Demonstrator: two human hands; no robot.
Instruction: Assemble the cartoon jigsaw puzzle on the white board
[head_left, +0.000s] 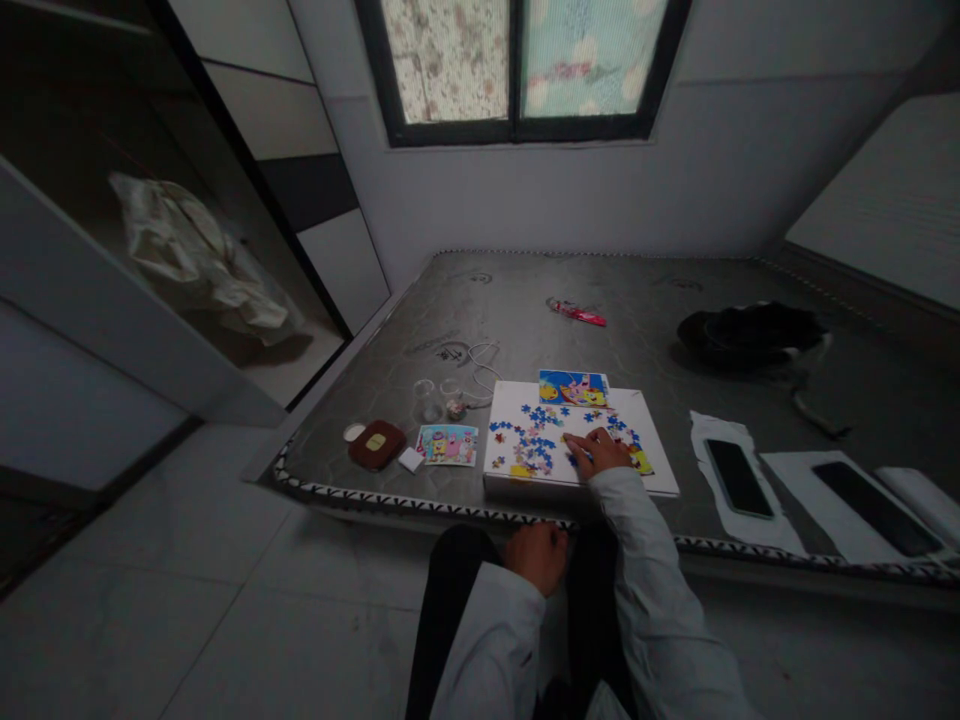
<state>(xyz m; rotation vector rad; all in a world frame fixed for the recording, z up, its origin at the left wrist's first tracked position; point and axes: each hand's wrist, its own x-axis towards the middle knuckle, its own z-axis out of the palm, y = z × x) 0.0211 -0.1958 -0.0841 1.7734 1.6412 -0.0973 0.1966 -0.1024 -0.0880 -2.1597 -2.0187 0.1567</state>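
Note:
A white flat box (652,425) lies on the mattress, with loose jigsaw puzzle pieces (529,440) spread over its top, mostly blue with some pink and yellow. My right hand (600,455) is over the box, its thumb and forefinger pinched at a small yellowish puzzle piece; the grip is partly hidden. Beside that hand lies a partly joined section (641,458) of the puzzle, which the hand and sleeve partly cover. A cartoon picture card (574,387) rests at the box's far edge. My left hand (536,555) is curled in a fist by my knees, away from the box.
Left of the box are a second picture card (448,445), a brown case (376,444), a small white square (411,459) and clear cups (427,400). To the right lie a phone (739,478), another dark device (877,508) and a black bag (754,335). A red packet (581,313) lies farther back.

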